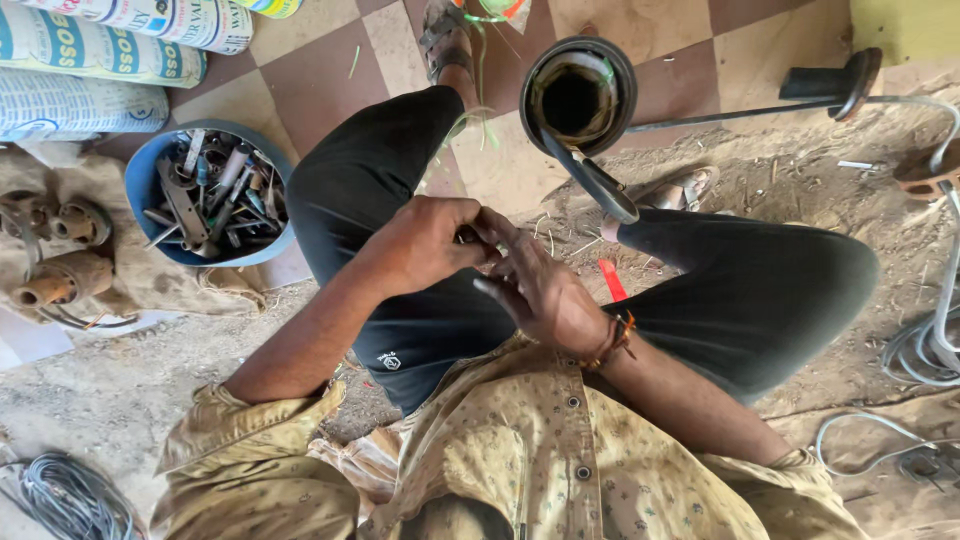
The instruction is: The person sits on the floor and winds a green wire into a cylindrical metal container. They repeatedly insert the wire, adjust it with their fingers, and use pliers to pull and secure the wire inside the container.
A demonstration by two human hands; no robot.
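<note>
Two legs in black trousers fold over the dusty floor (120, 390); a blue tub (150, 180) of tools sits left, a dark round casing (578, 95) ahead. Left hand (425, 245) is curled, pinching a small dark part (468, 236), mostly hidden. Right hand (545, 295), fingers loosely spread, touches it. Work looks midway, nothing fitted yet.

Checkered tile floor (330, 85) meets dusty ground (90, 390).

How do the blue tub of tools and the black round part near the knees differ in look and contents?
The blue tub is wide, shallow and heaped with metal tools; the black round part is narrower, dark-rimmed, with a hollow centre holding no tools. The tub sits left of the person's legs, the round part ahead. Both are round, open-topped and untouched by either hand.
</note>
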